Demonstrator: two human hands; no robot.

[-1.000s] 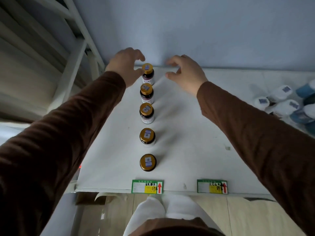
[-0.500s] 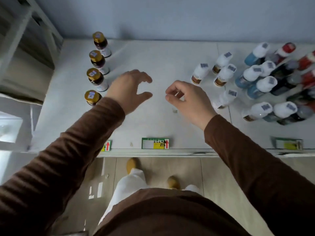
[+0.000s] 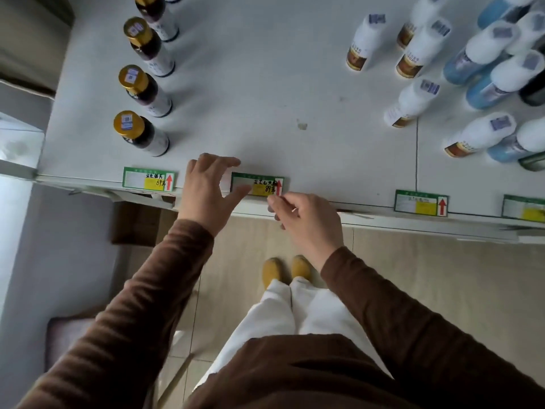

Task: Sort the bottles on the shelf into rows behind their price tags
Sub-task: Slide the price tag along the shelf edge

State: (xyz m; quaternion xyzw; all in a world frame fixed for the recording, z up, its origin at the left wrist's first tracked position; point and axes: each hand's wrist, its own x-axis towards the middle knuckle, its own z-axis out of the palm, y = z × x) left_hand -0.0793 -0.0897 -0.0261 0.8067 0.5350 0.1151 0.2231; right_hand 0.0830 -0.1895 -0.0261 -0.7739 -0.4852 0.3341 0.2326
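Note:
Several dark bottles with gold caps [image 3: 138,132] stand in a row behind the leftmost price tag [image 3: 149,180] on the white shelf [image 3: 265,84]. White-capped brown bottles [image 3: 413,101] and white-capped blue bottles [image 3: 477,54] stand mixed at the right. My left hand [image 3: 206,190] hovers with spread fingers over the shelf's front edge, between the first tag and the second price tag [image 3: 253,184]. My right hand [image 3: 309,222] has curled fingers, thumb against forefinger, at the second tag's right end. It holds no bottle.
A third price tag [image 3: 421,203] and a fourth price tag [image 3: 523,208] sit further right on the front edge. A dark-capped bottle [image 3: 535,90] stands among the blue ones. Below the shelf is a tiled floor, with a cardboard box [image 3: 138,222] underneath.
Both hands have pulled back from the far end of the gold-capped row to the shelf's front edge. The view has shifted right and down, bringing the mixed bottles into sight.

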